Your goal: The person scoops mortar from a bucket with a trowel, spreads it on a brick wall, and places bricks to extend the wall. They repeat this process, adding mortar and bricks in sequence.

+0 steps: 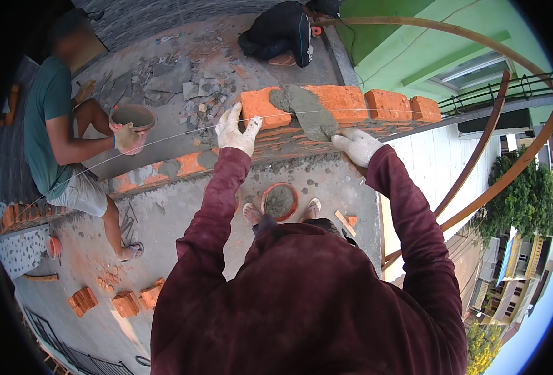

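Note:
My gloved left hand [237, 129] grips the left end of an orange brick [256, 102] atop a low brick wall [270, 140]. A taut string [182, 132] runs across it. My gloved right hand [357, 145] is closed on a mortar-covered trowel [319, 124], whose blade lies against the wall top just right of that brick. Wet mortar [286, 98] lies between the brick and those to the right [389, 105]. A bucket of mortar [279, 202] stands on the floor by my feet.
A co-worker [60, 125] at left holds a bucket [132, 117]; another person [276, 37] crouches beyond the wall among rubble [176, 81]. Brick stacks [125, 303] sit lower left. Long curved strips [476, 181] lean at right beside a drop toward trees and buildings.

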Available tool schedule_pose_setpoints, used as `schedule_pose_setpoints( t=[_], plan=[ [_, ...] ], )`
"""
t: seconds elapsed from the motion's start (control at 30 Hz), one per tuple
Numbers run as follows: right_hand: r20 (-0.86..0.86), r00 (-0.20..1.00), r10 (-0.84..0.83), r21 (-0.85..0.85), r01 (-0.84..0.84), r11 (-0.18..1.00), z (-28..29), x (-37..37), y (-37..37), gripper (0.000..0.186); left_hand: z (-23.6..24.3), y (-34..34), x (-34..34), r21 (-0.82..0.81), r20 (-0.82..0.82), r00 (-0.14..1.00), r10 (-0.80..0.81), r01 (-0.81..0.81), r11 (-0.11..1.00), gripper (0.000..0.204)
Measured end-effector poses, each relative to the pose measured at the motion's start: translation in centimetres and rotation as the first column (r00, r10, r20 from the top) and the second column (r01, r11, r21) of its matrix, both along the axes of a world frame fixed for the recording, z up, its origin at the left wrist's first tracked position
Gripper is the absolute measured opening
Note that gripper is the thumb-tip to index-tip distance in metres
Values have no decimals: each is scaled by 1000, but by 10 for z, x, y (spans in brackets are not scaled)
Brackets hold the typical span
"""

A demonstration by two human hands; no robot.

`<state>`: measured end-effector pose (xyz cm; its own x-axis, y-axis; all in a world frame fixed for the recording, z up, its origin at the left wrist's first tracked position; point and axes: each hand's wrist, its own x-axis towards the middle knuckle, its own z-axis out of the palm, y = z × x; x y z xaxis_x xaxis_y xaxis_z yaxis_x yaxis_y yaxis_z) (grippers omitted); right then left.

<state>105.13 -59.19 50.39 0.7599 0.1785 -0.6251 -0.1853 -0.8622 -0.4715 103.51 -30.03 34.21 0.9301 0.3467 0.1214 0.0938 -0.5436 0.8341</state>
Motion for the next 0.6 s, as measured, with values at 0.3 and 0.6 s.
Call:
schedule_pose_setpoints(
  t=[0.3, 0.6],
  plan=[
    [-54, 996, -65, 18, 66, 998, 53, -22, 39, 47, -20, 10, -7, -50, 69, 997, 42, -38, 998, 59],
    [-33, 995, -95, -113, 91, 989, 28, -15, 14, 46, -106, 49, -80, -62, -68, 971, 228, -232, 971, 54]
  ],
)
